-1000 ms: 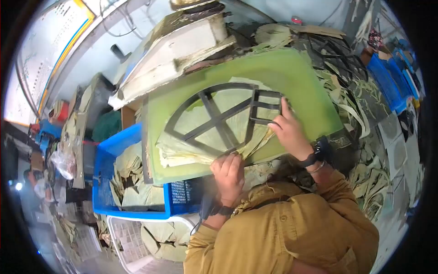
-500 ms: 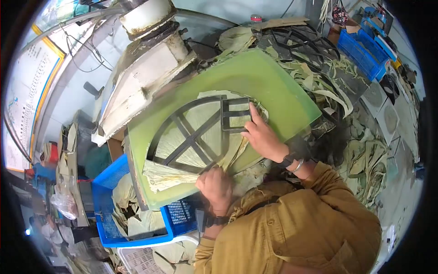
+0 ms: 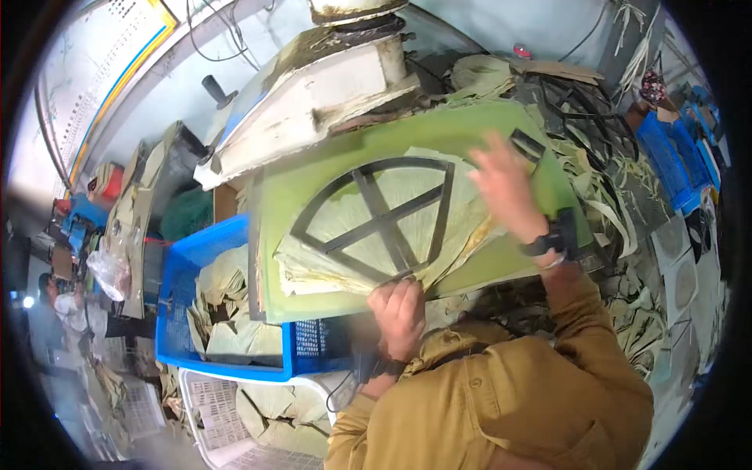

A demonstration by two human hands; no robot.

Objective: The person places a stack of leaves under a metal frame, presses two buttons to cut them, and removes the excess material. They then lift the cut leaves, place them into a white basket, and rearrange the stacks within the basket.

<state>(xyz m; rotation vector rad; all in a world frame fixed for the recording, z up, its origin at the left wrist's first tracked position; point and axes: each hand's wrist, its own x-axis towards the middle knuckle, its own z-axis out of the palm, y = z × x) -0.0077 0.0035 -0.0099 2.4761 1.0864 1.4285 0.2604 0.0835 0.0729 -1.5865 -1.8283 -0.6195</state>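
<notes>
A pleated, fan-shaped stack of pale dried leaves (image 3: 478, 221) lies on a green cutting board (image 3: 345, 145). Over the leaves sits a dark fan-shaped cutting die (image 3: 382, 223) with crossed bars inside. My left hand (image 3: 398, 315) is closed in a fist around the gathered narrow end of the leaves, at the board's near edge. Raised above the right part of the board, my right hand (image 3: 507, 188) is blurred, its fingers stretched out and apart. Just beyond it is a small dark rectangular die (image 3: 528, 145), partly hidden by the hand.
A white press machine (image 3: 337, 86) stands behind the board. At the left, a blue crate (image 3: 286, 352) holds leaves, with a white basket (image 3: 192, 392) of leaves before it. Leaf scraps (image 3: 611, 207) and more dark dies (image 3: 576, 106) lie at the right.
The small rectangular die has moved off the leaves to the far right of the board, and my right hand has shifted from its side. My left hand keeps its grip. The view has shifted.
</notes>
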